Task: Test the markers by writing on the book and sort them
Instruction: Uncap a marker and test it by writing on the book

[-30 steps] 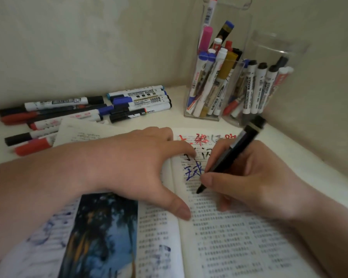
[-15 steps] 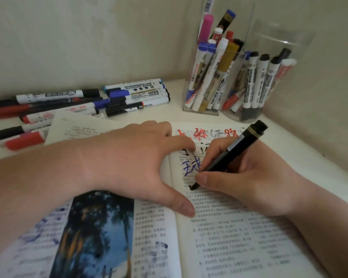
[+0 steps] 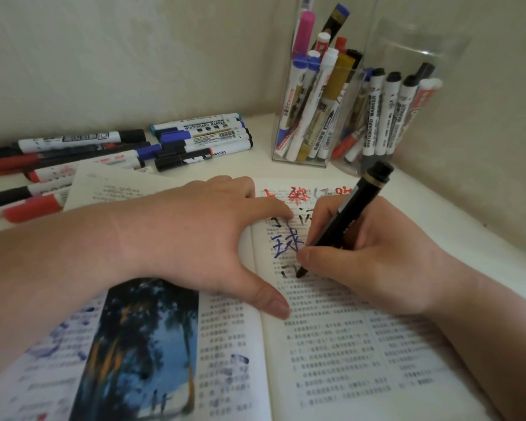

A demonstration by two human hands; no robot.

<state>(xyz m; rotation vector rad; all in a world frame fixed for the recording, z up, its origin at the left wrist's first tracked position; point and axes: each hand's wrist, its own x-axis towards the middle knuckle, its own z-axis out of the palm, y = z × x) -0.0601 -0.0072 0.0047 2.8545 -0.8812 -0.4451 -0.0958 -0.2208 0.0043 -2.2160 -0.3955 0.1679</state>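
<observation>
Left arm: the bare forearm is reaching in from the left, lying across the left page of the book [image 3: 331,354].
Left hand [image 3: 192,235]: it is pressing palm down near the spine, fingers straight. The thumb and forefinger are spreading into a wide V over the right page.
Right arm: the bare forearm is coming in from the lower right, with the wrist resting on the right page.
Right hand [image 3: 368,253]: it is gripping a black marker [image 3: 346,220] in a writing hold. The thumb and curled fingers are pinching the barrel low down. The tip is touching the page and the rear end is tilting up and away.
</observation>
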